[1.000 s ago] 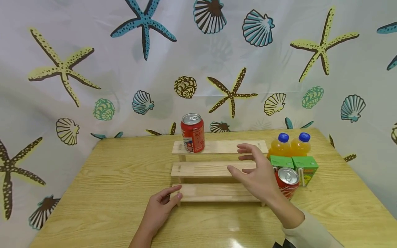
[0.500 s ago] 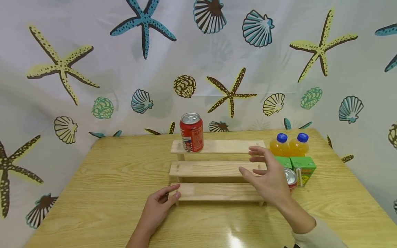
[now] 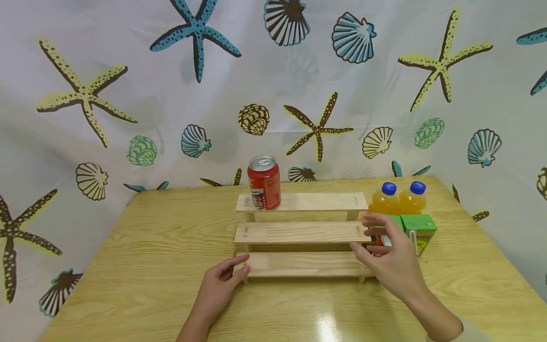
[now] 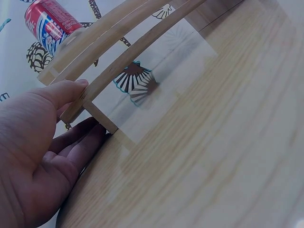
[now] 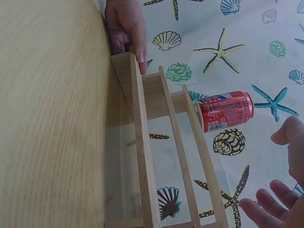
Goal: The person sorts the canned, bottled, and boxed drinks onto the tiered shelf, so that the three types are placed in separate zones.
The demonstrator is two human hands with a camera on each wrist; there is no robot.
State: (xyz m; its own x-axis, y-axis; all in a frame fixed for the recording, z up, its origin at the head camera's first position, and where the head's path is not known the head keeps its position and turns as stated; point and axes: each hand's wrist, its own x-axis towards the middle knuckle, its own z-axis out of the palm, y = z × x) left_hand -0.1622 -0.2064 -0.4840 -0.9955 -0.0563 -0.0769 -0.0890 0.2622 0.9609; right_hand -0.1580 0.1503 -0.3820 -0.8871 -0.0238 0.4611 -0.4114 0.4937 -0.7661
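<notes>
A three-step wooden rack [image 3: 299, 232] stands on the table. My left hand [image 3: 217, 287] holds the left end of its lowest step, the thumb [image 4: 71, 90] lying on the plank and the other fingers below it at the end. On the top step, toward the left, a red Coke can [image 3: 265, 184] stands upright. My right hand [image 3: 395, 261], fingers spread and slightly bent, is at the rack's right end with nothing in its grasp. It is in front of a second red can [image 3: 384, 241], mostly hidden by the fingers. Whether it touches that can, I cannot tell.
Right of the rack, two orange juice bottles [image 3: 399, 202] with blue caps stand behind two green juice cartons [image 3: 419, 228]. A white cloth [image 3: 213, 104] printed with starfish and shells hangs behind the wooden table [image 3: 149, 266].
My right hand has moved right, from above the rack's steps to the second can, and now covers most of it. The left hand stays at the rack's left end.
</notes>
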